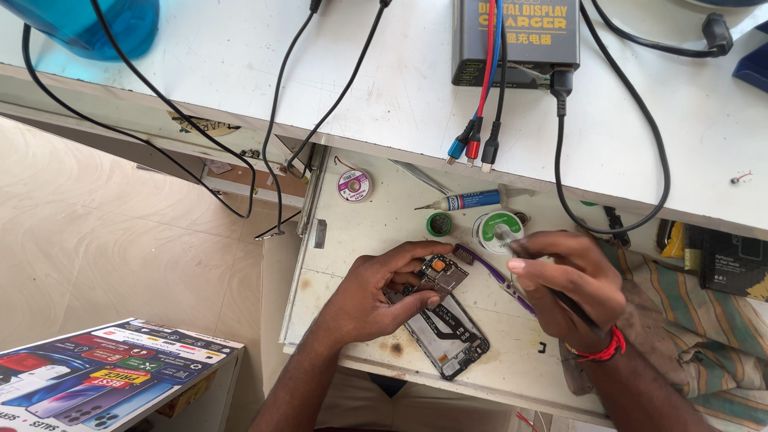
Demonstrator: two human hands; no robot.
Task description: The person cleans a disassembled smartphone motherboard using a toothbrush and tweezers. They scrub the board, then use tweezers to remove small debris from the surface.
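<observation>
- Both forearms rise from the bottom edge toward an opened phone, the landmark for everything below; it lies back-off and slantwise on a stained, cream pull-out tray.
- Left hand is clasped around the phone's upper left side, thumb and fingers curled over its edge; the exposed board with small metal shields shows at the fingertips.
- Right hand, just right of the phone, is closed on a thin dark tool; its tip is hidden behind the fingers. A red thread band circles that wrist.
- A purple toothbrush lies between the phone and the right hand, bristle head close to the phone's top.
- Above the phone: a small green round tin, a white-and-green wick spool, a blue-labelled syringe tube, thin tweezers.
- Up and left of the phone: a second, pink-labelled spool.
- Farther above, on the white bench: a grey box charger whose red, blue and black cables dangle toward the tray; black leads loop on both sides.
- Right of the phone: a striped, grimy cloth.
- Far left of the phone: a glossy printed box over pale floor tiles.
</observation>
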